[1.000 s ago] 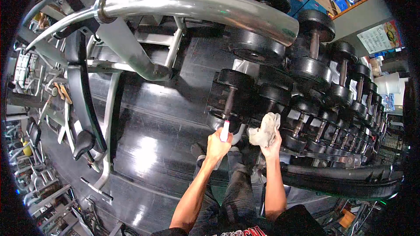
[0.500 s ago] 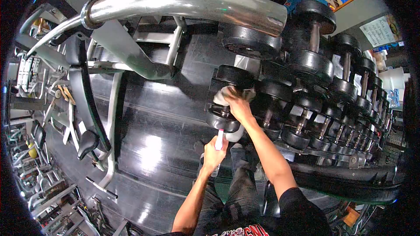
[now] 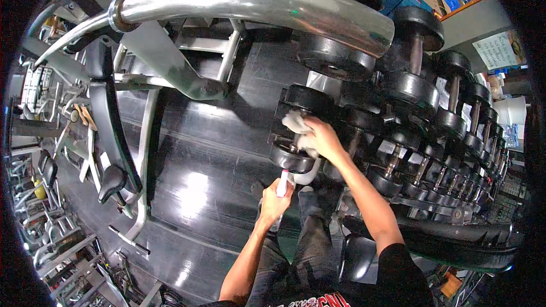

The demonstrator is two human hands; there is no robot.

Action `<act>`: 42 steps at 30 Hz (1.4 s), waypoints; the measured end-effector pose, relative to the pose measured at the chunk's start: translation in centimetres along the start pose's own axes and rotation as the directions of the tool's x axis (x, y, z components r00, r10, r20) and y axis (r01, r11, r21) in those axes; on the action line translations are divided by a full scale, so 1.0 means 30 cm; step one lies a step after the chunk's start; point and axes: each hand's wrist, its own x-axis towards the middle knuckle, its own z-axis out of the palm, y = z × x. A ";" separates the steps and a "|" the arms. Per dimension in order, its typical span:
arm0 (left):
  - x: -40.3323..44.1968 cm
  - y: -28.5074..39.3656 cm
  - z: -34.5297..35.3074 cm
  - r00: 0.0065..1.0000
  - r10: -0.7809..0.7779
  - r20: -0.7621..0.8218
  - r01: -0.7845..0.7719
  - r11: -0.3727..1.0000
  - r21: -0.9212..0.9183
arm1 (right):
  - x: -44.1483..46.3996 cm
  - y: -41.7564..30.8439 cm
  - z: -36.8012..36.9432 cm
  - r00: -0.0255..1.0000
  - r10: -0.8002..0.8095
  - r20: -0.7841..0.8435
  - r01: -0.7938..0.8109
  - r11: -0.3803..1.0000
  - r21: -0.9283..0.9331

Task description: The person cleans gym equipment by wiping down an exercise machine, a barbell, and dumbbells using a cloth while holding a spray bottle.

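Note:
My right hand (image 3: 326,139) grips a whitish cloth (image 3: 294,122), held over the handle of the black dumbbell (image 3: 292,156) at the near end of the rack. The cloth hides most of that handle; whether it presses on the metal I cannot tell. Below the dumbbell's near head, my left hand (image 3: 275,200) is wrapped around a spray bottle (image 3: 283,184) with a white trigger head and a red tip. Most of the bottle's body is hidden by my fingers and arm.
More black dumbbells (image 3: 393,159) line the two-level rack to the right. A thick chrome tube (image 3: 250,3) of a machine arches across the top. On the left stands a black padded bench (image 3: 111,119) on the dark floor (image 3: 196,153). A printed sign (image 3: 497,51) hangs at upper right.
My right hand has shifted slightly right, and more of the cloth shows on its left side. My left hand keeps its grip on the spray bottle. The view has tilted a little.

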 end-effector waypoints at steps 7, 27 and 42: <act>0.016 0.019 -0.015 0.998 -0.064 0.027 0.063 0.998 0.013 | -0.019 0.045 0.199 0.975 -0.219 0.034 0.221 0.941 -0.258; -0.018 -0.069 -0.108 0.998 -0.051 0.028 0.054 0.994 -0.096 | 0.174 -0.030 0.413 0.845 0.276 0.459 -0.255 0.961 -0.109; -0.083 -0.019 -0.051 0.997 -0.083 0.008 0.083 0.979 -0.184 | -0.045 0.183 -0.083 0.701 0.198 0.685 -0.068 0.975 -0.212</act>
